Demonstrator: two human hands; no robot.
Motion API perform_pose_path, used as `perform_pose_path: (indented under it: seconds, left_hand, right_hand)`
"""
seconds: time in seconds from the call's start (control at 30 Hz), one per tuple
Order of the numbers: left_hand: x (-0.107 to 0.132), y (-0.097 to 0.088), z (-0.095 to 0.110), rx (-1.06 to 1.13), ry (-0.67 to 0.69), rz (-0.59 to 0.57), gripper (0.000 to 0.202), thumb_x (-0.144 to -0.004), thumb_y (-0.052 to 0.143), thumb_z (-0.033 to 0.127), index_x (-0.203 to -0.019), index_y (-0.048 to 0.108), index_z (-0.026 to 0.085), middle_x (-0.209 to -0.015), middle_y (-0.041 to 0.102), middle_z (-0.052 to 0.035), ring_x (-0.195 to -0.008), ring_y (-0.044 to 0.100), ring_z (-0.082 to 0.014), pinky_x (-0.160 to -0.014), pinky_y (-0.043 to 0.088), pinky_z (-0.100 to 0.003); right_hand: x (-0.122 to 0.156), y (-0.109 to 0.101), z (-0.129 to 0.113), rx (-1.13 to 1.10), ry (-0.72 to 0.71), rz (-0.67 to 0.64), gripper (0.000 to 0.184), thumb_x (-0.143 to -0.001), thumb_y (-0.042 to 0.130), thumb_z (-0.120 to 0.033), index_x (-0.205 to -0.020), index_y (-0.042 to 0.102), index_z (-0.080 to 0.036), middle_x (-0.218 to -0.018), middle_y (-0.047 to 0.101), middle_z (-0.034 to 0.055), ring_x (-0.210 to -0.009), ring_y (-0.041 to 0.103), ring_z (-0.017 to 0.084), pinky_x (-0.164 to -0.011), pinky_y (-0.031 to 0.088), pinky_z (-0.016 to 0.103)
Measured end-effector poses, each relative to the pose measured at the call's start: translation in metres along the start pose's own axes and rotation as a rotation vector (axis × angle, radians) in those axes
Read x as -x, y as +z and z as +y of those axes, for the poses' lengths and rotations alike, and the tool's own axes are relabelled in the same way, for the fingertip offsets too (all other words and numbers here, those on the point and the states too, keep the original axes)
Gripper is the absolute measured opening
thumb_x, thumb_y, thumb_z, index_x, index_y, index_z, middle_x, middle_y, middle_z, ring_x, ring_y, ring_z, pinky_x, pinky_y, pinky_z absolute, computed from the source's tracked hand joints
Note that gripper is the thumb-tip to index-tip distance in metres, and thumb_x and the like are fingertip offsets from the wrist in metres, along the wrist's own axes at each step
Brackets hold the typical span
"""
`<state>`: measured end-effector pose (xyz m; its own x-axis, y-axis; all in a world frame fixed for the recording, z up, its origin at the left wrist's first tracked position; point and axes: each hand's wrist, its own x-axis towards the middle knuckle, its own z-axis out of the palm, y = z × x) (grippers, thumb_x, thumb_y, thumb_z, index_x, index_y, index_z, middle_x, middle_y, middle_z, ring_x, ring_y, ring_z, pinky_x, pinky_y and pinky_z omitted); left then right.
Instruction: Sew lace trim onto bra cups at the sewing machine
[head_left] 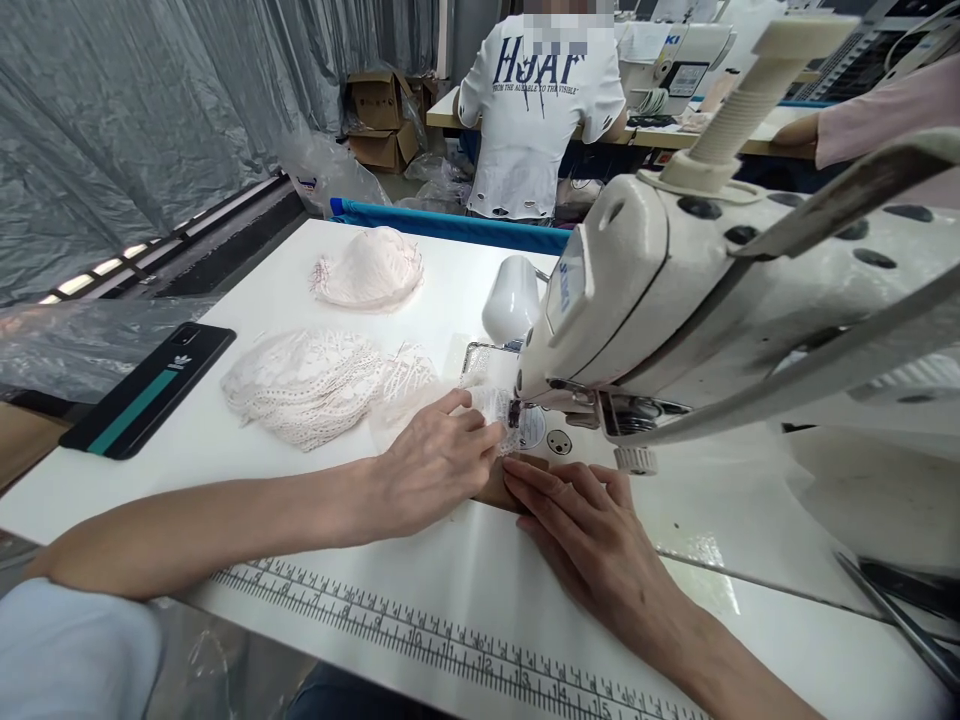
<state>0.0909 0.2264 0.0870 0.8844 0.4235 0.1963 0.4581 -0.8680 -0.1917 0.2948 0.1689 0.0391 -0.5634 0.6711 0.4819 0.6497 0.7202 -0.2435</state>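
At the needle of a white sewing machine (600, 270), a piece of sheer white lace fabric (491, 402) lies under the presser foot area. My left hand (439, 455) is closed on this lace just left of the needle, fingers bent. Close by, my right hand (581, 520) lies with its fingers stretched out, fingertips at the near edge of the lace on a brown plate (499, 490). A gathered heap of white lace (311, 385) spreads to the left of my left hand. Farther back sits a pale pink cup-shaped fabric piece (371, 268).
A black phone with a green stripe (154, 390) lies at the table's left edge. A printed ruler scale (450, 640) runs along the front edge. Scissors (900, 610) lie at the right. Beyond the blue rail (450, 225), a person in a white shirt (540, 110) sits near cardboard boxes (382, 120).
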Motion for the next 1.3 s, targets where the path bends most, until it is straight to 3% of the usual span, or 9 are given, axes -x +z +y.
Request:
perform_pose_path:
  seconds: [0.53, 0.73, 0.8, 0.9, 0.97, 1.03, 1.13, 1.2, 1.3]
  left_hand:
    - [-0.013, 0.021, -0.021, -0.007, -0.075, -0.047, 0.018, -0.090, 0.048, 0.023, -0.087, 0.063, 0.012, -0.091, 0.062, -0.0075, -0.083, 0.053, -0.0191, -0.074, 0.038, -0.035]
    - [-0.013, 0.012, 0.039, 0.249, -0.401, -0.120, 0.037, -0.088, 0.052, 0.039, -0.104, 0.059, 0.007, -0.105, 0.061, -0.0136, -0.094, 0.054, -0.0216, -0.074, 0.045, -0.032]
    - [-0.004, 0.007, 0.067, 0.264, -0.319, -0.087, 0.053, -0.083, 0.054, 0.055, -0.098, 0.061, 0.005, -0.101, 0.063, -0.0153, -0.094, 0.054, -0.0239, -0.076, 0.046, -0.035]
    - [0.014, -0.008, 0.087, 0.224, -0.014, 0.023, 0.039, -0.087, 0.051, 0.046, -0.079, 0.062, 0.009, -0.079, 0.062, -0.0110, -0.082, 0.056, -0.0223, -0.061, 0.044, -0.032]
    - [0.022, -0.021, 0.069, 0.228, 0.010, 0.055, 0.024, -0.091, 0.048, 0.026, -0.081, 0.063, 0.011, -0.080, 0.063, -0.0070, -0.074, 0.055, -0.0177, -0.058, 0.041, -0.030]
    - [0.021, -0.033, 0.029, 0.203, -0.226, 0.006, 0.034, -0.094, 0.033, 0.011, -0.093, 0.066, 0.015, -0.090, 0.064, -0.0058, -0.084, 0.055, -0.0161, -0.065, 0.042, -0.028]
    - [0.013, -0.041, -0.043, 0.067, -0.775, -0.157, 0.030, -0.094, 0.041, 0.024, -0.097, 0.068, 0.011, -0.107, 0.061, -0.0125, -0.105, 0.050, -0.0255, -0.086, 0.039, -0.039]
    - [0.009, -0.038, -0.076, 0.051, -0.878, -0.193, 0.035, -0.091, 0.047, 0.033, -0.089, 0.069, 0.005, -0.108, 0.060, -0.0191, -0.110, 0.047, -0.0317, -0.094, 0.033, -0.044]
    - [0.006, -0.023, -0.089, 0.083, -0.953, -0.202, 0.037, -0.080, 0.062, 0.042, -0.087, 0.068, 0.005, -0.112, 0.059, -0.0204, -0.114, 0.045, -0.0335, -0.097, 0.030, -0.043]
  right_hand:
    - [-0.001, 0.000, 0.001, -0.005, 0.033, -0.011, 0.028, -0.092, 0.049, -0.019, -0.119, 0.056, -0.017, -0.121, 0.063, 0.0086, -0.099, 0.056, 0.023, -0.081, 0.042, 0.040]
    - [-0.011, 0.011, 0.011, 0.022, 0.340, 0.062, 0.029, -0.096, 0.036, -0.035, -0.111, 0.056, -0.020, -0.114, 0.059, 0.0104, -0.089, 0.063, 0.022, -0.067, 0.053, 0.034]
    - [-0.015, 0.014, 0.010, 0.046, 0.376, 0.038, 0.032, -0.095, 0.034, -0.042, -0.108, 0.056, -0.021, -0.113, 0.058, 0.0105, -0.085, 0.064, 0.023, -0.059, 0.054, 0.034]
    - [-0.014, 0.014, 0.003, 0.021, 0.320, 0.043, 0.032, -0.094, 0.036, -0.045, -0.104, 0.055, -0.021, -0.111, 0.057, 0.0112, -0.090, 0.063, 0.025, -0.067, 0.056, 0.037]
    - [-0.008, 0.012, -0.002, -0.014, 0.284, 0.051, 0.029, -0.093, 0.037, -0.043, -0.101, 0.055, -0.022, -0.110, 0.057, 0.0114, -0.093, 0.063, 0.024, -0.071, 0.057, 0.037]
    - [-0.003, 0.008, -0.006, -0.028, 0.293, 0.040, 0.028, -0.093, 0.038, -0.045, -0.096, 0.055, -0.023, -0.109, 0.057, 0.0110, -0.089, 0.064, 0.023, -0.065, 0.057, 0.034]
    - [0.002, 0.002, -0.011, -0.005, 0.342, 0.021, 0.033, -0.089, 0.041, -0.054, -0.093, 0.053, -0.023, -0.100, 0.060, 0.0097, -0.070, 0.064, 0.020, -0.048, 0.052, 0.029]
    - [0.004, 0.000, -0.016, 0.056, 0.358, 0.025, 0.039, -0.087, 0.041, -0.059, -0.090, 0.051, -0.022, -0.091, 0.060, 0.0080, -0.060, 0.062, 0.019, -0.041, 0.047, 0.028]
    - [0.009, -0.001, -0.022, 0.156, 0.370, 0.035, 0.040, -0.088, 0.038, -0.059, -0.084, 0.049, -0.021, -0.079, 0.057, 0.0056, -0.056, 0.058, 0.019, -0.041, 0.042, 0.029]
